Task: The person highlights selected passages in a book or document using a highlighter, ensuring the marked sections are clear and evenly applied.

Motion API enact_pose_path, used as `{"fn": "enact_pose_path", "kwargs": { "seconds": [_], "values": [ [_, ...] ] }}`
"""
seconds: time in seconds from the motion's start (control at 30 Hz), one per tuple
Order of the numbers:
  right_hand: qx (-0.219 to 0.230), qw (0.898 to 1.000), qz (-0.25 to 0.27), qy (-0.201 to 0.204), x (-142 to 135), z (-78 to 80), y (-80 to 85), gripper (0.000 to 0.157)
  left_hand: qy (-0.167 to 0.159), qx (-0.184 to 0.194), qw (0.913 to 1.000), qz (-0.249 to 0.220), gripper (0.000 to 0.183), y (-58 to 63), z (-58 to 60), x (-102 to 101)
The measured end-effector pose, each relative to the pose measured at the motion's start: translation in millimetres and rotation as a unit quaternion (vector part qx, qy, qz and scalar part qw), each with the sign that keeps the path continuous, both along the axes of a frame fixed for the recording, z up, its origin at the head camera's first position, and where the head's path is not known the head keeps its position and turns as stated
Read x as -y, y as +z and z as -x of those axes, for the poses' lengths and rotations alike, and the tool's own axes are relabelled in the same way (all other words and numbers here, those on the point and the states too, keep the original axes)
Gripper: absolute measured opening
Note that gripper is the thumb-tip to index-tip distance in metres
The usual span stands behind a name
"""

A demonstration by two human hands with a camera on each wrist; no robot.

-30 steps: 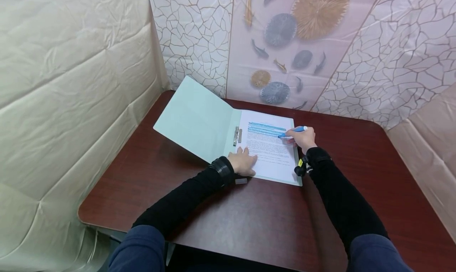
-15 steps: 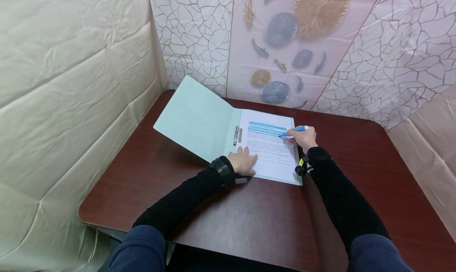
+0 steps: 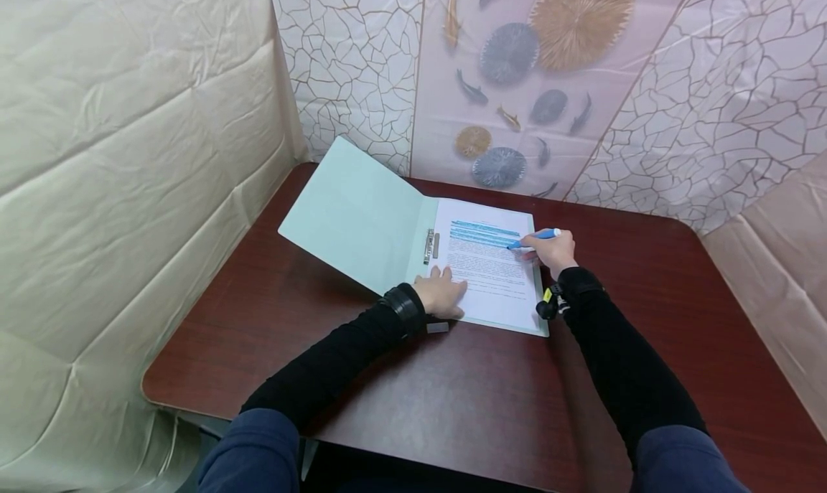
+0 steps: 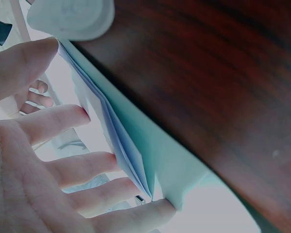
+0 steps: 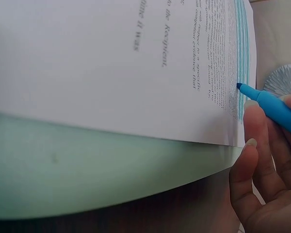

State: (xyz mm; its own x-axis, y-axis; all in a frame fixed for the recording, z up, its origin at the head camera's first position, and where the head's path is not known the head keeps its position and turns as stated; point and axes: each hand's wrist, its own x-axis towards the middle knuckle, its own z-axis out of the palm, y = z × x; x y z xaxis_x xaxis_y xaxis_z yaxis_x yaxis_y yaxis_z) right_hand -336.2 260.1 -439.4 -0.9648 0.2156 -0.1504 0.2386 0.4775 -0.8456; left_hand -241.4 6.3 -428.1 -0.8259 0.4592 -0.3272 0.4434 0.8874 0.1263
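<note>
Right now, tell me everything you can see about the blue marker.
The blue marker looks plastic, with a smooth barrel narrowing to a darker, uncovered tip. The right hand grips it at a slant, tip pointing down and to the person's left, at the lower edge of the blue-highlighted lines on the printed page. Whether it touches the paper is unclear.

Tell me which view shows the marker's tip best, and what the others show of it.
The right wrist view: the marker's dark tip appears large and uncovered there, seen against the paper. The head view shows it tiny; in the left wrist view I cannot make it out.
</note>
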Motion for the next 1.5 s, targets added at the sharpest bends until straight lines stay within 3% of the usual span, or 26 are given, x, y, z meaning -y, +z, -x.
{"fn": "enact_pose_path", "kwargs": {
  "seconds": [0.93, 1.17, 1.5],
  "values": [
    [-0.014, 1.000, -0.001, 0.005, -5, -2.7, 1.7, 0.038, -0.002, -0.006, 1.0000, 0.001, 0.066, -1.0, 0.6, 0],
    [-0.014, 1.000, 0.005, 0.011, -5, -9.7, 2.9, 0.039, -0.002, -0.003, 1.0000, 0.000, 0.066, -3.6, -1.6, -1],
    [-0.022, 1.000, 0.006, 0.003, -9, -1.5, -1.3, 0.035, -0.003, -0.007, 1.0000, 0.005, 0.065, -2.6, -0.2, -1]
  ]
}}
